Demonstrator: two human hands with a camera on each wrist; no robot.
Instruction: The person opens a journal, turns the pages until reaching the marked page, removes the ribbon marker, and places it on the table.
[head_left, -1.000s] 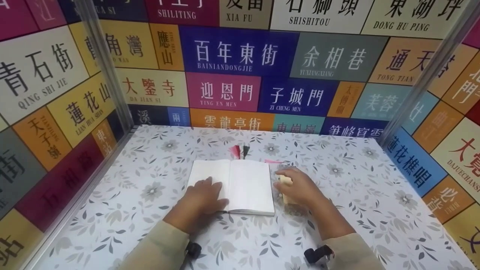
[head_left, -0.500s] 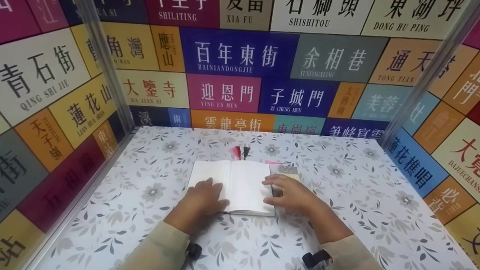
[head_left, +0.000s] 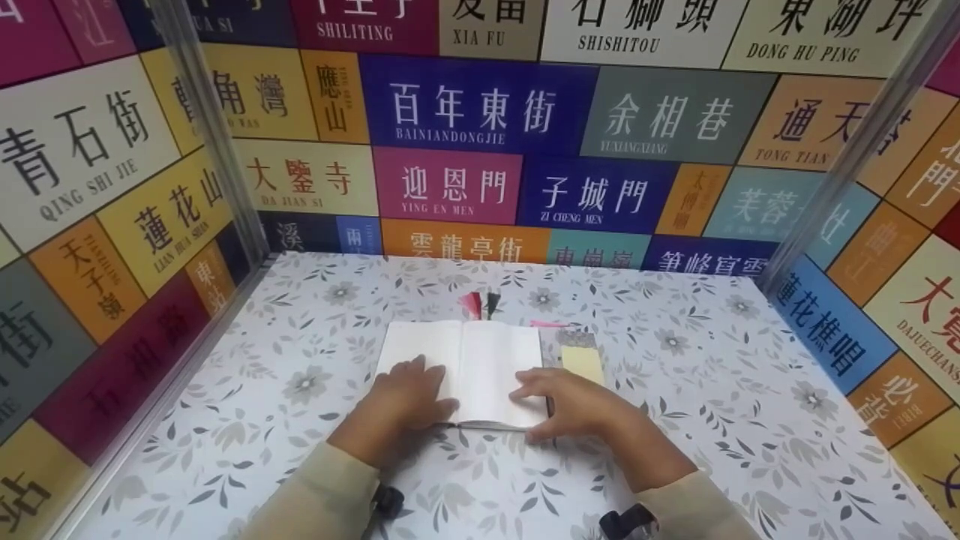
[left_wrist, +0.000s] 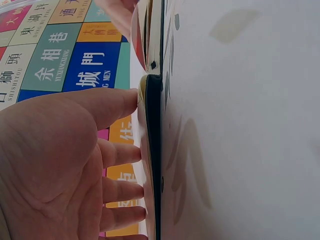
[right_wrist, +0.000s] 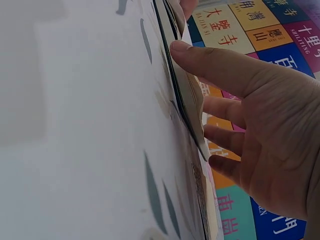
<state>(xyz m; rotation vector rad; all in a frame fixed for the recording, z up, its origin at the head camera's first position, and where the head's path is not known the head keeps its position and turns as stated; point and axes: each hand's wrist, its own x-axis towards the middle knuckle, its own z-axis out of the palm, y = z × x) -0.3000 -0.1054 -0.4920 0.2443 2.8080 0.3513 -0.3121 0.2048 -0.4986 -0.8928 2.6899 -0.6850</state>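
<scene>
An open notebook [head_left: 495, 367] with blank white pages lies on the table. My left hand [head_left: 409, 394] rests on its left page, fingers spread; in the left wrist view the thumb and fingertips touch the page, above a dark cover edge [left_wrist: 156, 150]. The right hand [head_left: 574, 405] is at the notebook's lower right, with fingers over the right page and the thumb by the near edge. In the right wrist view that thumb [right_wrist: 185, 50] lies against the page edges. A pale yellow pad [head_left: 581, 358] with a grey band sits right of the notebook, partly behind the right hand.
Red-pink [head_left: 471, 304] and dark green [head_left: 492, 302] ribbon ends stick out past the notebook's top. A thin pink strip [head_left: 550, 324] lies at its upper right. The floral tablecloth [head_left: 300, 450] reaches upright panels [head_left: 480, 105] printed with street names at the back and sides.
My right hand has left the yellow pad and moved left, then nearer to me, onto the notebook's right page and lower edge. The left hand stays on the left page.
</scene>
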